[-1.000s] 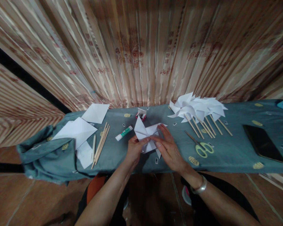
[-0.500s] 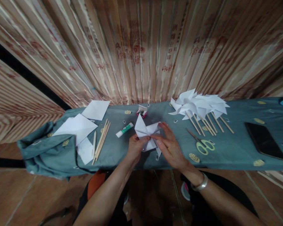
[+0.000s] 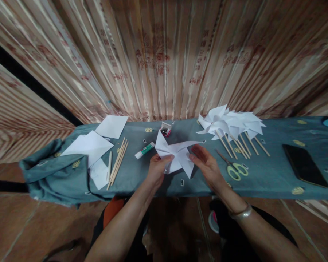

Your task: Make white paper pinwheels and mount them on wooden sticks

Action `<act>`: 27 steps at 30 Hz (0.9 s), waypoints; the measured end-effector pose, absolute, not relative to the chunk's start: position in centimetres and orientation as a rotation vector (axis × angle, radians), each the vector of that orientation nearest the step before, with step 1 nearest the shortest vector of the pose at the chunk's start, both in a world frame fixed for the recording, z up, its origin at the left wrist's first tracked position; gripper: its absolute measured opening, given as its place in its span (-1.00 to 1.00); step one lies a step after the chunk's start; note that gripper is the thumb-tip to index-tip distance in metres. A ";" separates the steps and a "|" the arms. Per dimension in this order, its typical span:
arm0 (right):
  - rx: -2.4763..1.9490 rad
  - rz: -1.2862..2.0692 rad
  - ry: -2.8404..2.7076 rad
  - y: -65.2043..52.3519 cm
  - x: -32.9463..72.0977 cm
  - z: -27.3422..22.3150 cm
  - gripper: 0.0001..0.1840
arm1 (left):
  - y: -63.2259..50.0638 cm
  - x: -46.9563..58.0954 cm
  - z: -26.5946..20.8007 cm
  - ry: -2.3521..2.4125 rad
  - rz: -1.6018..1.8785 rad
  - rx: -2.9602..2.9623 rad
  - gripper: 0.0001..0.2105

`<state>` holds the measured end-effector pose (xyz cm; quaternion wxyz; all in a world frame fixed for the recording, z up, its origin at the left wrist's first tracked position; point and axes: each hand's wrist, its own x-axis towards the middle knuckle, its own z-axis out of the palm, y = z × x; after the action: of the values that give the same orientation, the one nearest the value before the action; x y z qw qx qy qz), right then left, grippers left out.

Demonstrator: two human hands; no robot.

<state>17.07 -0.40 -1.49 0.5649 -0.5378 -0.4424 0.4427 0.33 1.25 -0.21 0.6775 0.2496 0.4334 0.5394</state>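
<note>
The white folded paper pinwheel [image 3: 177, 151] is held in front of the person, over the middle of the long blue-green cloth [image 3: 268, 174] that covers the table, not far from the near edge. The left hand [image 3: 156, 169] pinches its left side, with the thumb on top and the other fingers tucked under. The right hand [image 3: 207, 165] is by its right side, fingers a little bent, the thumb at the paper's edge; I cannot tell if it is pinching. One long paper point sticks out past the right fingers, and another points down toward the near edge, with a strip of cloth between. The left side is tight: a white and green glue stick [image 3: 144, 150] lies just beside the pinwheel, and a small red and white open box [image 3: 165, 130] sits right behind its top point. More room lies between the glue stick and the thin pale wooden sticks [image 3: 117, 163], which are near the flat white paper sheets [image 3: 90, 147]. On the right, bare cloth reaches from the paper up to the pile of finished white pinwheels on sticks [image 3: 232, 123]. The scissors with light green handles [image 3: 235, 170] lie near the right hand, and the flat black phone [image 3: 304, 165] is well apart, farther right.
</note>
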 end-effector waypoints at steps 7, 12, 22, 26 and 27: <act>-1.080 1.381 -0.964 -1.4 15.2 0.3 -0.50 | 0.0 1.0 0.0 0.945 1.173 0.628 -0.67; -1.124 1.383 -0.823 -1.4 14.7 0.7 -0.32 | -0.5 0.9 0.1 0.956 1.185 0.691 -0.67; -1.145 1.419 -0.757 -1.5 14.4 1.0 -0.35 | -1.2 0.7 0.0 0.943 1.159 0.697 -0.66; -1.144 1.428 -0.762 -1.6 14.4 1.2 -0.40 | -1.2 0.6 -0.1 0.950 1.157 0.709 -0.65; -1.146 1.430 -0.773 -1.6 14.5 1.3 -0.41 | -1.2 0.6 0.0 0.954 1.150 0.713 -0.65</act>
<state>14.47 -1.59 1.29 0.5447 -0.4832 -0.3259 0.6030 0.58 -1.21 -0.05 0.6763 0.3171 0.4245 0.5117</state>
